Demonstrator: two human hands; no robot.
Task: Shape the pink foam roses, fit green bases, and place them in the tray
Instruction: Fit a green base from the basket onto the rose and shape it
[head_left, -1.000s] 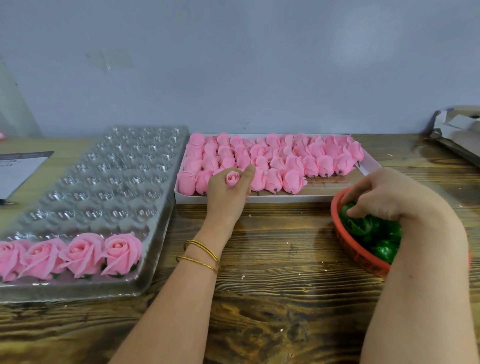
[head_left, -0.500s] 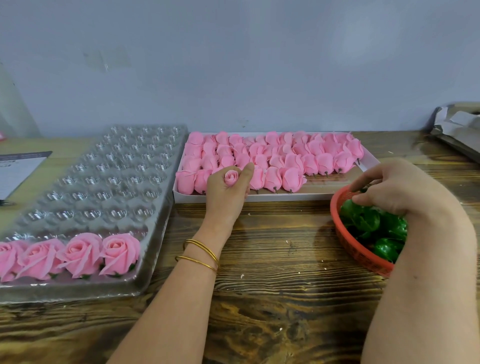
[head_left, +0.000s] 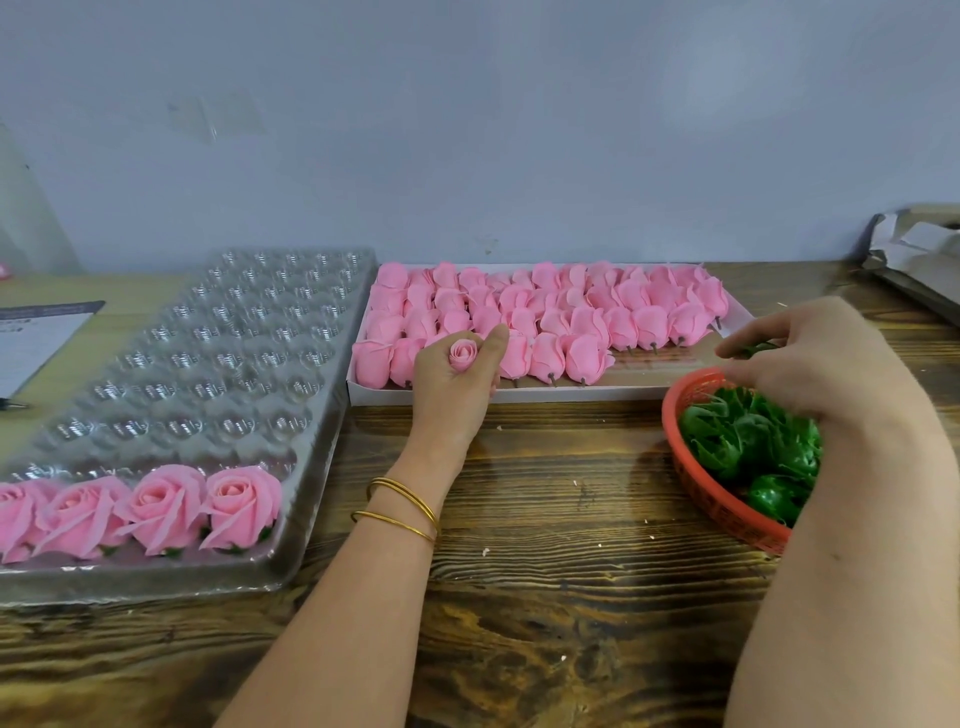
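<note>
Where the clear plastic cavity tray (head_left: 311, 415) lies at the left of the wooden worktop (head_left: 545, 493), four opened pink foam roses (head_left: 156, 509) fill part of its nearest row. Right of it, the left hand (head_left: 452, 384) grips a small pink foam rosebud (head_left: 463, 354) upright before the shallow white box (head_left: 623, 393) packed with pink foam buds (head_left: 571, 312). Farthest right, the right hand (head_left: 821, 364) hovers over the red plastic basket (head_left: 727, 509) of green plastic bases (head_left: 737, 441), its fingertips pinching a blurred green piece (head_left: 759, 348).

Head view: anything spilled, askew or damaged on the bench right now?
Nothing serious: a few small white crumbs lie scattered across the middle of the wooden table. The clear tray, rose box and red basket sit flat, contents unspilled.
</note>
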